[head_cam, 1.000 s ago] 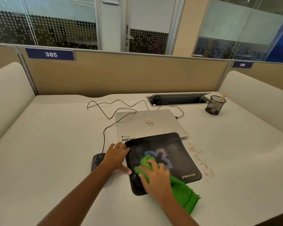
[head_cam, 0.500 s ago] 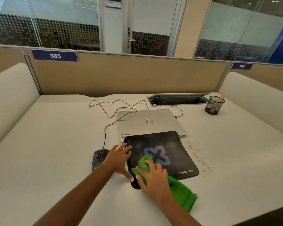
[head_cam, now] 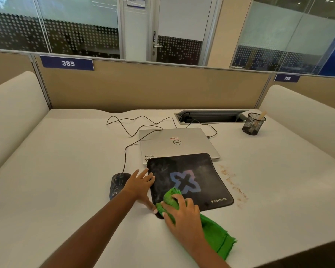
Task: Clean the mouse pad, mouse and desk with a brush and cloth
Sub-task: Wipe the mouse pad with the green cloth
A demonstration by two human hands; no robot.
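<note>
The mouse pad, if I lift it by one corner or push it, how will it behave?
Probably floppy and light: the mouse pad is thin and its far edge lies over the laptop. It may slide when rubbed, since the left hand presses its edge while the right hand holds the cloth on it.

One view only: head cam, wide-angle, faces forward and down, close above left hand [head_cam: 138,182] and right hand [head_cam: 184,215]; desk [head_cam: 66,161], partition [head_cam: 153,88] beyond them.
</note>
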